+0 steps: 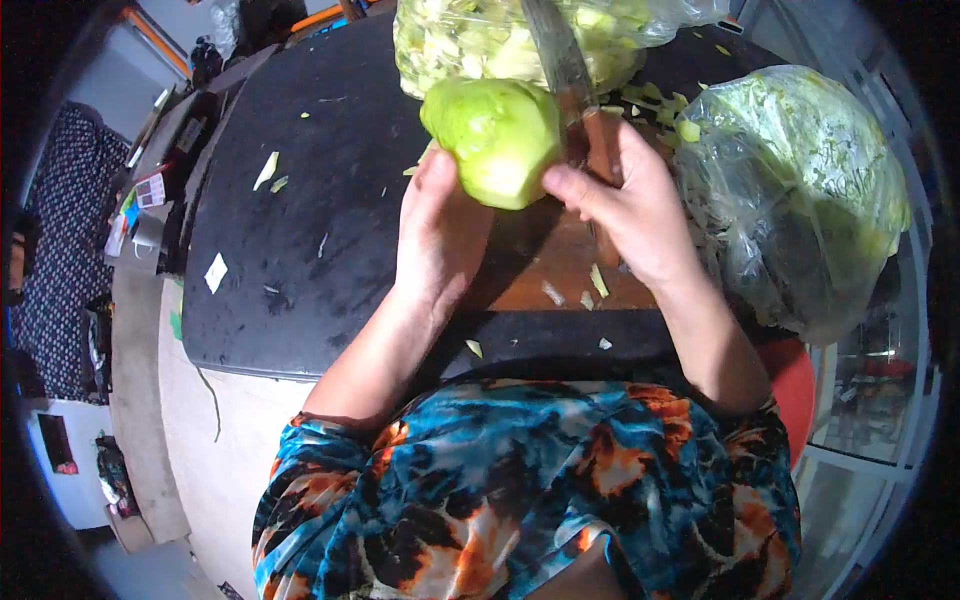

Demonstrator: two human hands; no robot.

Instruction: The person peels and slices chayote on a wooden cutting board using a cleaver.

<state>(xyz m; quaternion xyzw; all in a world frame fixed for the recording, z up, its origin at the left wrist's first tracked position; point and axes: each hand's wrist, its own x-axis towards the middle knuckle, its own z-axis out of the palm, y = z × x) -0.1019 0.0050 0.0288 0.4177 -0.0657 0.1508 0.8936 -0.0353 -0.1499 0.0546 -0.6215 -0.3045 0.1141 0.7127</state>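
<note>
A partly peeled, bright green fruit or vegetable [495, 150], roundish and about fist-sized, is held up over the table. My left hand [437, 210] grips it from the left, with the thumb pressed against its side; the other fingers are mostly hidden behind it. In my right hand [640, 200] is a knife [562, 60], its blade pointing up and away and its brown handle under my fingers. The right thumb is at the right side of the green piece. Below lies a brown wooden board [530, 275] with a few peel scraps.
A clear plastic bag [470, 45] full of pale green pieces sits at the back. Another large tied bag [800, 190] with green contents stands at the right. Peel scraps [266, 170] are scattered over the black table [270, 240]. Part of something red [790, 385] shows at right.
</note>
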